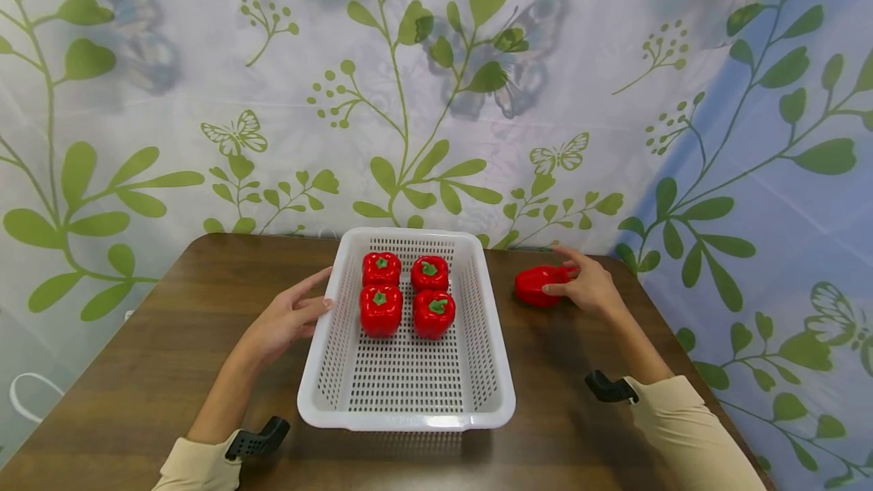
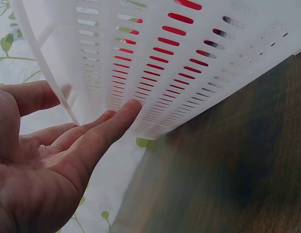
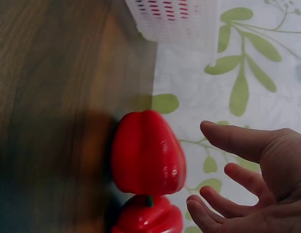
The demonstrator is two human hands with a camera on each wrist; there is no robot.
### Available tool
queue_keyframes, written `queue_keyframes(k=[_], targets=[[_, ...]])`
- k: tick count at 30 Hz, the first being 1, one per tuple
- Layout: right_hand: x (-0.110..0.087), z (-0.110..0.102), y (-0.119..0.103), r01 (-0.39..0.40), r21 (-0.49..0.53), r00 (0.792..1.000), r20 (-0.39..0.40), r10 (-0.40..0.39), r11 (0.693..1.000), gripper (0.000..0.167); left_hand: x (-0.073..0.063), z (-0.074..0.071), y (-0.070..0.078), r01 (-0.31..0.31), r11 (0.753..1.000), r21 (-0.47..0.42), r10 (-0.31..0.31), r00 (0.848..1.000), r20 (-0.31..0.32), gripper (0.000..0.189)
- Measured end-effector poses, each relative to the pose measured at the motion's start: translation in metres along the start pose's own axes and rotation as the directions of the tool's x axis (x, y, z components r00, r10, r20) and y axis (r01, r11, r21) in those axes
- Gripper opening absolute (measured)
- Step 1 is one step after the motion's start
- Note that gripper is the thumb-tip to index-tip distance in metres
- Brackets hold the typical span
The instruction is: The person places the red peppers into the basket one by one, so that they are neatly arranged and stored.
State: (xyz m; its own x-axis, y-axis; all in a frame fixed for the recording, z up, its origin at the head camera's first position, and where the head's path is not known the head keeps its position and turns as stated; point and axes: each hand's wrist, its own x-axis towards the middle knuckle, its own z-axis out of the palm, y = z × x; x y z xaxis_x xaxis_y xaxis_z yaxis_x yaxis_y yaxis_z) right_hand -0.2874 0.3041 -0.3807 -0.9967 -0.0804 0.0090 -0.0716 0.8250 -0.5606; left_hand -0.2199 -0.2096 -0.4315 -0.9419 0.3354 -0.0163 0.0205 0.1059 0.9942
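A white perforated plastic basket (image 1: 406, 421) stands on the table with several red bell peppers (image 1: 380, 311) inside, their green stems showing. Beside its left wall is my left hand (image 1: 289, 318). In the left wrist view the thumb lies at the rim, and fairly straight fingers (image 2: 114, 127) touch the outer wall. To the right of the basket, a red bell pepper (image 3: 148, 154) lies on the table. Another pepper (image 3: 153, 218) sits against it, cut off by the frame. My right hand (image 1: 588, 286) hovers over these two, fingers spread and apart from them in the right wrist view.
A brown wooden table (image 1: 204, 309) carries everything. Behind it and along the right hangs a white curtain (image 1: 273, 97) printed with green leaves and butterflies. Black wrist mounts (image 1: 259, 439) sit on both forearms. A white loop (image 1: 30, 392) shows beyond the left table edge.
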Motion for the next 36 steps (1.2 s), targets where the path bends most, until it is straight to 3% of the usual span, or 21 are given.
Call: queue_keyframes(k=[14, 36], targets=[[0.010, 0.017, 0.022, -0.019, 0.001, 1.000, 0.018, 0.019, 1.000, 0.079, -0.001, 0.000, -0.001, 0.003, 1.000, -0.001, -0.003, 1.000, 0.000, 0.069], [0.009, 0.024, 0.028, -0.016, -0.008, 1.000, 0.013, 0.016, 1.000, 0.079, 0.000, 0.001, 0.000, 0.003, 1.000, 0.005, -0.003, 1.000, -0.002, 0.069]])
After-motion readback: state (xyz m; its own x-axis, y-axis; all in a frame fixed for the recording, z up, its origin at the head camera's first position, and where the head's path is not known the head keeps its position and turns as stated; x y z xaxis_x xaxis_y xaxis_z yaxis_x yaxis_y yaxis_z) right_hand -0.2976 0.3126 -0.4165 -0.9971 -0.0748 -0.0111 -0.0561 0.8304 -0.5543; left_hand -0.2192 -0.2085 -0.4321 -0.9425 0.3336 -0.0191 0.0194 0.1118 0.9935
